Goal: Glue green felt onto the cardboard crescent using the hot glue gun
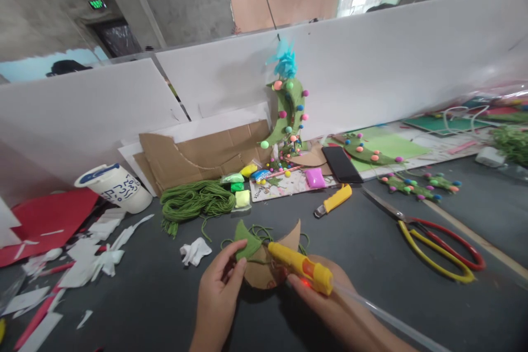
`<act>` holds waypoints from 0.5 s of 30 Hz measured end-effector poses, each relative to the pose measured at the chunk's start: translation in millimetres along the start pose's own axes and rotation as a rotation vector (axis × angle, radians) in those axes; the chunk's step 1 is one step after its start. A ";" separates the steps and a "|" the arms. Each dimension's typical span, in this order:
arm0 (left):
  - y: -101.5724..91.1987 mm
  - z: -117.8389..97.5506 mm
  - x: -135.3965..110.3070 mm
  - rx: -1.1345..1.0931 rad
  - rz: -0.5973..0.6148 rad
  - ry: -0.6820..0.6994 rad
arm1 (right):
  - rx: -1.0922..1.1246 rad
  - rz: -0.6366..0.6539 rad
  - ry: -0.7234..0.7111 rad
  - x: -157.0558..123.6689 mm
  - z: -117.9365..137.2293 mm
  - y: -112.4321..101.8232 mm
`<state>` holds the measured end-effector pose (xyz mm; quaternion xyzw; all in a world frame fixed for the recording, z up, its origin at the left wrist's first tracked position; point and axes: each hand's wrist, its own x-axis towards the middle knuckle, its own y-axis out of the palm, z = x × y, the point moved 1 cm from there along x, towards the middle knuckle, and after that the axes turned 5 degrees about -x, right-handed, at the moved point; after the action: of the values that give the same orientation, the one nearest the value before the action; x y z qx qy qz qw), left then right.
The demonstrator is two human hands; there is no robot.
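My left hand (pixel 225 280) pinches the left tip of a cardboard crescent (pixel 264 275), where green yarn (pixel 244 239) is wrapped around it. The crescent's right horn is bare brown cardboard. In my right hand (pixel 330 291) is a yellow hot glue gun (pixel 299 264), its nozzle at the crescent beside the wrapped part. A red light glows on the gun, and a clear glue stick (pixel 383 313) trails from its back end. A loose strand of green yarn loops behind the crescent. The fingers under the gun are partly hidden.
A green yarn hank (pixel 196 201), a crumpled tissue (pixel 195 252), a yellow utility knife (pixel 333 200) and large scissors (pixel 433 242) lie around. A decorated green crescent (pixel 289 113) hangs against the white partition (pixel 355 66). Paper scraps (pixel 82 264) and a white cup (pixel 119 187) are left.
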<state>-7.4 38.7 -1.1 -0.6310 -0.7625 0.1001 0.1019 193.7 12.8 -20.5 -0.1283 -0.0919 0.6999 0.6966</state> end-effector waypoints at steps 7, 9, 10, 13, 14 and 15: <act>-12.2 9.6 8.8 -0.036 -0.129 -0.004 | 0.167 0.185 0.149 14.3 -0.5 -16.2; -18.6 16.3 13.3 -0.057 -0.208 0.000 | 0.184 0.399 0.209 13.2 -4.1 -11.8; -21.6 19.5 15.2 -0.071 -0.245 0.004 | 0.201 0.494 0.230 11.1 -5.3 -8.0; -27.2 25.9 18.3 -0.119 -0.320 0.024 | 0.169 0.664 0.267 1.8 -3.7 4.1; -27.7 26.7 18.3 -0.134 -0.331 0.031 | 0.101 0.687 0.265 -1.3 -1.9 7.2; -27.5 26.9 17.8 -0.147 -0.333 0.036 | 0.001 0.688 0.252 -3.8 0.0 9.6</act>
<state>-44.1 50.5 -18.6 -0.5033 -0.8598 0.0145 0.0845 184.5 8.9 -23.2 -0.2366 0.0436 0.8720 0.4264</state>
